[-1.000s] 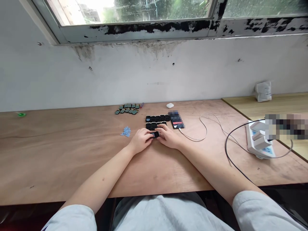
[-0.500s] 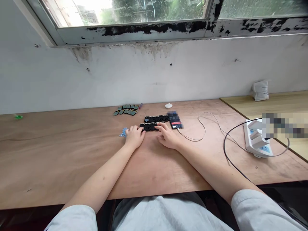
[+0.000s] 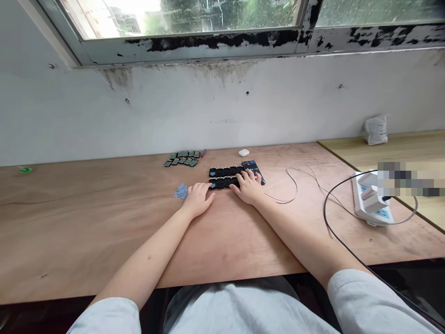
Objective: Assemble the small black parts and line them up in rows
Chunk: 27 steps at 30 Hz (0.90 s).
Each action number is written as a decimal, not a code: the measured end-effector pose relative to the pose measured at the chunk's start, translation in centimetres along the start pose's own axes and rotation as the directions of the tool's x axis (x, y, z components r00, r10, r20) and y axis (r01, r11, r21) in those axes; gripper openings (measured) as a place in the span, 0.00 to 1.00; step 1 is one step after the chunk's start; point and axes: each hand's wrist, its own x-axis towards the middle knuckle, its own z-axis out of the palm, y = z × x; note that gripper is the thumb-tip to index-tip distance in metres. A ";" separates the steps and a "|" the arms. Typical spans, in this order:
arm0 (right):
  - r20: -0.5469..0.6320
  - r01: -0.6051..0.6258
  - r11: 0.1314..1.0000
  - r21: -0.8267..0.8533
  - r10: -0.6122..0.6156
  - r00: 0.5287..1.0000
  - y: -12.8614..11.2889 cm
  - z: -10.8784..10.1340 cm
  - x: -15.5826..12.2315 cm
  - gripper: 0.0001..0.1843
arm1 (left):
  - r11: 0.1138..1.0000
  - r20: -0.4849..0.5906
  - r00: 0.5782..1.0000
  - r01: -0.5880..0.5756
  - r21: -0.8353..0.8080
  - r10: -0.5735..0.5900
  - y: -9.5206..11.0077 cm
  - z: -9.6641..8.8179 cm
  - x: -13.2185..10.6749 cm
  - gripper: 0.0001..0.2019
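Observation:
Two rows of joined black plastic pieces lie parallel on the table: a rear row point(image 3: 225, 171) and a front row point(image 3: 221, 183). Small blue bits show at their left ends. My left hand point(image 3: 198, 199) rests at the front row's left end, a fingertip touching it and the thumb held apart. Over that row's right part lies my right hand point(image 3: 250, 189), thumb at the near edge and fingers across the far side; it hides that end. Those fingers also cover part of a phone point(image 3: 254, 165). Beside my left hand is a small pile of light blue pieces point(image 3: 181, 191).
Several green circuit boards point(image 3: 182, 159) lie at the back, near a small purple item point(image 3: 203, 152). A white case point(image 3: 244, 152) sits behind the phone. To the right, a white cable point(image 3: 295, 185) runs to a power strip point(image 3: 373, 204) with plugs. A black cable point(image 3: 325, 211) loops there.
The front row has shifted right, its left end now about level with the rear row's. Both hands moved right; my left thumb has come off the row, and my right fingers reach over the phone.

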 end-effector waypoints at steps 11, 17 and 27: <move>0.076 0.010 1.000 0.015 -0.012 0.997 0.9 0.4 0.6 0.37 | 0.992 -0.090 0.988 0.124 0.024 -0.122 -0.9 -0.8 -0.2 0.19; -0.005 0.022 0.999 -0.042 -0.022 1.000 0.1 -0.6 -0.5 0.29 | 0.929 -0.173 0.922 0.363 0.069 -0.347 -4.9 -2.2 -0.7 0.15; -0.023 -0.037 0.998 -0.044 0.036 0.999 -1.8 -2.6 -1.9 0.22 | 0.894 -0.152 0.888 0.445 0.045 -0.434 -7.7 -2.3 -0.4 0.16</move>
